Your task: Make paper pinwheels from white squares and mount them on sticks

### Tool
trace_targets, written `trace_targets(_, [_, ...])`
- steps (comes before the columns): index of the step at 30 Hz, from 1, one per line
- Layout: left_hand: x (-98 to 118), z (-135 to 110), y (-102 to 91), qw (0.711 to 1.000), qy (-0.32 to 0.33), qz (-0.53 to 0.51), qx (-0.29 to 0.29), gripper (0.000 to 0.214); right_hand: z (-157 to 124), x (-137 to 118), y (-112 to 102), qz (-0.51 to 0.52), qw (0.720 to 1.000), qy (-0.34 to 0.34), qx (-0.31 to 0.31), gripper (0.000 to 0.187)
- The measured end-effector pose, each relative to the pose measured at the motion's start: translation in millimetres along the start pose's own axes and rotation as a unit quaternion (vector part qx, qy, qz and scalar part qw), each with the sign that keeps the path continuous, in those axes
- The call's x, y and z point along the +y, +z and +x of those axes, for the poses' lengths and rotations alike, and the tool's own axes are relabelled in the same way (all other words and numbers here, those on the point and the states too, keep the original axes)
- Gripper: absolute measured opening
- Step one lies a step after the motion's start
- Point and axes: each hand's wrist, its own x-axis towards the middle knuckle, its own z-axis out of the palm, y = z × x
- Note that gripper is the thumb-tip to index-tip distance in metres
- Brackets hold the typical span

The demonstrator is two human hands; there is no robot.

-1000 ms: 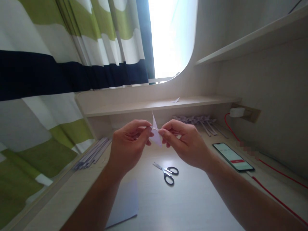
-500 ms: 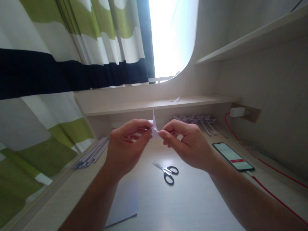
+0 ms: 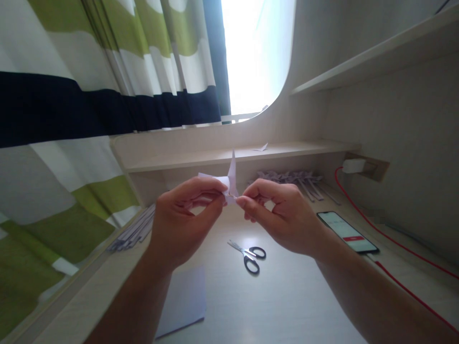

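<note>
A folded piece of white paper [image 3: 232, 176] is held up above the desk between my two hands, with one pointed flap standing upright and another part jutting out behind the left fingers. My left hand [image 3: 191, 210] pinches it between thumb and forefinger. On the other side, the thumb and fingertips of my right hand [image 3: 274, 210] are closed on its lower right edge. Fingers cover part of the folds. Below the hands lie scissors [image 3: 247, 253] with black handles, blades slightly apart and pointing away to the left.
White paper sheets [image 3: 184, 301] lie at the front left. Paper strips [image 3: 134, 229] are piled on the left, and several folded paper pieces with sticks [image 3: 290, 177] at the back right. A phone [image 3: 347, 232] with a red cable lies right. A small folded paper [image 3: 261, 147] rests on the shelf [image 3: 193, 159].
The paper has turned between my fingers, so its upright flap looks wider and reaches higher, and more paper shows behind the left fingers. My left hand has shifted slightly left; both hands keep pinching.
</note>
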Motion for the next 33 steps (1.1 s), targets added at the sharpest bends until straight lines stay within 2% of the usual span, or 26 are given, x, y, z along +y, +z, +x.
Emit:
trace_targets(19, [-2.9, -1.3, 3.1, 1.000, 0.015, 0.009, -0.010, 0.026, 1.9, -0.6, -2.3, 0.024, 0.998, 0.022, -0.045, 0.031])
trace_targets(33, [-0.6, -2.0, 2.1, 0.999, -0.009, 0.018, -0.036, 0.026, 1.6, 2.3, -3.0, 0.027, 0.998, 0.034, -0.055, 0.036])
